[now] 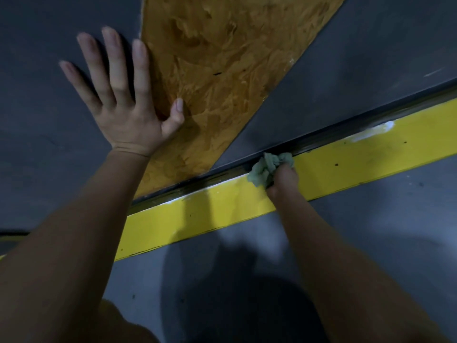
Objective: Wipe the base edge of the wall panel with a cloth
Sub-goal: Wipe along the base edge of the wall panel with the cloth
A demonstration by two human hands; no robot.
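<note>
Right hand (283,179) grips the bunched cloth (268,169) on the wall panel (346,58) base edge (222,178); left hand (126,100) braces flat, fingers spread (keep pressure into the groove).

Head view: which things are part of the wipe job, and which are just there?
In the job: green cloth, gripped by the right hand; base edge, where the cloth presses; wall panel; left hand, flat on the panel.
Just there: yellow floor stripe; white smears on it; orange-brown patch on the wall; grey floor.
</note>
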